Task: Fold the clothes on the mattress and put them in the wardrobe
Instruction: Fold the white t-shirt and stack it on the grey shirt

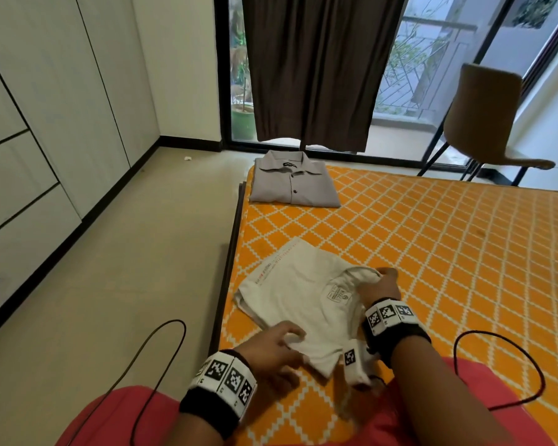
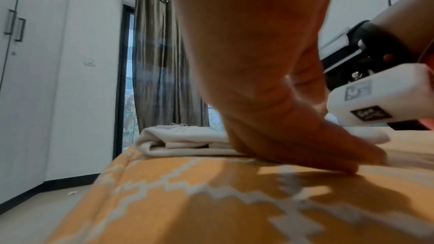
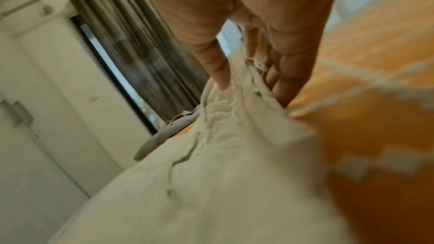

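Here we pinch the white T-shirt on the orange mattress, left hand gripping its near corner, right hand its collar; uneven pulling could undo the folded layers.

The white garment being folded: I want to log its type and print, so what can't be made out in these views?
- Garment type: the white garment is already folded; its full shape is hidden.
- Print: the red text along its far edge and the label are too small in the head view.
- Left hand grip: in the left wrist view the palm covers the fingertips.
- Right hand: the right wrist view is motion-blurred.
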Tool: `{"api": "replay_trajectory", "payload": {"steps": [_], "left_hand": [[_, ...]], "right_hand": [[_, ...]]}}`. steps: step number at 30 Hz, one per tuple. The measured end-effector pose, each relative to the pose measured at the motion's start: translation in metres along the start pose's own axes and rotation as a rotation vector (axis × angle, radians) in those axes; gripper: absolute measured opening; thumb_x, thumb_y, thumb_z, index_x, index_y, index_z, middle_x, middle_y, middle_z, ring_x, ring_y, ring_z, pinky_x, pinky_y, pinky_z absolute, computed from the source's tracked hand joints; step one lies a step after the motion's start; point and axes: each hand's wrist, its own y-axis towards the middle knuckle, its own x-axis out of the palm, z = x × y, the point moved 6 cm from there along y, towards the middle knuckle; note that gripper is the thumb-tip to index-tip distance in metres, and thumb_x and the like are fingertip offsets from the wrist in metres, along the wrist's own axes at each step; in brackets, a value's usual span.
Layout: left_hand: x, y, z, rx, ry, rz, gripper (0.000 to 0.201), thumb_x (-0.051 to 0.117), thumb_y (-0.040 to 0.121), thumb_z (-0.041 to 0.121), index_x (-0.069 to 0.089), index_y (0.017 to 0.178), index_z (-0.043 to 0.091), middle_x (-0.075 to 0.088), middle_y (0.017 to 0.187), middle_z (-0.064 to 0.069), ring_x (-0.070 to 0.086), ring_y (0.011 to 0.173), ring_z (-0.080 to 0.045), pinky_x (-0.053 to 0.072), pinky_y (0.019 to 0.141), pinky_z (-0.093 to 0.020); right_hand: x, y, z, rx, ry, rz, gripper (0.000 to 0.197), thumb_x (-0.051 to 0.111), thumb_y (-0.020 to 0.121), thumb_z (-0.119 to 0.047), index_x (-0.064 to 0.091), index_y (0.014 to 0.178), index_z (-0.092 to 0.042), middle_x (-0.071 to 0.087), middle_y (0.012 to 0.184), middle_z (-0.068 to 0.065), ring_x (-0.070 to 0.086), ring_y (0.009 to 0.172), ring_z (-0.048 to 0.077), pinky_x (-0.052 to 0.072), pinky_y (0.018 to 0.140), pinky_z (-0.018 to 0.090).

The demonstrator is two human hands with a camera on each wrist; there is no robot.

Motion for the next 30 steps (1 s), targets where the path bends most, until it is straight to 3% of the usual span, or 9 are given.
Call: {"api": "replay_trajectory", "payload": {"steps": [3,7,11,15,18,21,24,27,30], "left_hand": [[-0.036,0.012,0.001,0.055,-0.16,0.402,0.032,0.058,0.093,0.007,0.045,0.118,0.022,0.056,0.076,-0.016,0.054,0.055,-0.024,0.045,0.051,-0.03],[-0.099,0.009,0.009,0.177,-0.13,0.871,0.038,0.058,0.09,0.009,0.046,0.123,0.025,0.055,0.11,-0.014,0.062,0.077,-0.029,0.057,0.054,-0.035],[-0.116,0.02,0.016,0.286,-0.18,0.78,0.046,0.063,0.091,0.008,0.054,0.128,0.034,0.056,0.107,-0.009,0.061,0.077,-0.035,0.052,0.052,-0.03],[-0.12,0.016,0.016,0.255,-0.098,0.85,0.011,0.066,0.09,0.004,0.072,0.096,0.01,0.07,0.083,-0.015,0.059,0.054,-0.024,0.054,0.058,-0.031],[-0.127,0.011,0.01,0.16,-0.021,0.951,0.013,0.063,0.089,0.002,0.071,0.08,0.009,0.068,0.077,-0.015,0.064,0.056,-0.028,0.06,0.061,-0.038],[-0.125,0.001,0.016,-0.052,0.462,0.963,0.014,0.057,0.089,0.012,0.063,0.08,0.003,0.062,0.089,-0.013,0.056,0.065,-0.024,0.049,0.061,-0.033],[-0.111,-0.005,0.017,-0.15,0.649,0.867,0.018,0.062,0.088,0.024,0.058,0.09,0.006,0.055,0.1,-0.012,0.052,0.072,-0.024,0.041,0.063,-0.03],[-0.098,-0.004,0.021,-0.026,0.532,0.755,0.034,0.069,0.081,0.013,0.045,0.106,0.017,0.037,0.112,-0.008,0.054,0.09,-0.026,0.046,0.068,-0.028],[-0.088,0.0,0.032,0.108,0.508,0.634,0.049,0.067,0.076,0.001,0.042,0.108,0.027,0.03,0.113,-0.004,0.054,0.093,-0.025,0.051,0.07,-0.026]], "right_hand": [[0.008,-0.006,0.023,0.219,0.252,0.019,0.082,0.068,0.088,-0.021,0.012,0.147,-0.01,0.039,0.142,0.028,0.05,0.118,0.045,0.046,0.094,0.052],[0.03,-0.034,0.035,0.154,0.22,-0.001,0.087,0.069,0.087,-0.021,0.009,0.151,-0.02,0.029,0.148,0.027,0.043,0.125,0.045,0.042,0.093,0.047],[0.046,-0.052,0.036,0.022,0.034,-0.129,0.09,0.065,0.084,-0.009,0.011,0.151,-0.037,0.018,0.148,0.016,0.047,0.113,0.04,0.046,0.07,0.033],[0.052,-0.044,0.029,-0.047,-0.101,-0.179,0.08,0.059,0.086,0.0,0.021,0.152,-0.023,-0.01,0.16,0.008,0.025,0.142,0.035,0.043,0.098,0.036],[0.058,-0.035,0.021,-0.145,-0.2,-0.233,0.076,0.055,0.087,0.003,0.022,0.153,-0.016,-0.009,0.161,0.007,0.016,0.147,0.032,0.04,0.105,0.036],[0.057,-0.028,-0.006,-0.327,-0.309,-0.278,0.079,0.048,0.088,0.009,0.017,0.155,-0.021,-0.009,0.162,0.005,0.015,0.148,0.032,0.044,0.095,0.031],[0.048,-0.018,-0.037,-0.545,-0.335,-0.23,0.077,0.05,0.087,0.009,0.023,0.153,-0.021,0.006,0.161,0.009,0.022,0.145,0.031,0.038,0.103,0.033],[0.031,0.004,-0.021,-0.324,-0.168,-0.158,0.077,0.071,0.084,-0.006,0.029,0.149,-0.013,0.034,0.15,0.016,0.041,0.133,0.035,0.044,0.094,0.039],[0.027,0.008,0.012,-0.013,-0.151,-0.226,0.093,0.081,0.078,-0.023,0.023,0.149,-0.009,0.038,0.15,0.016,0.045,0.129,0.038,0.044,0.088,0.04]]}}
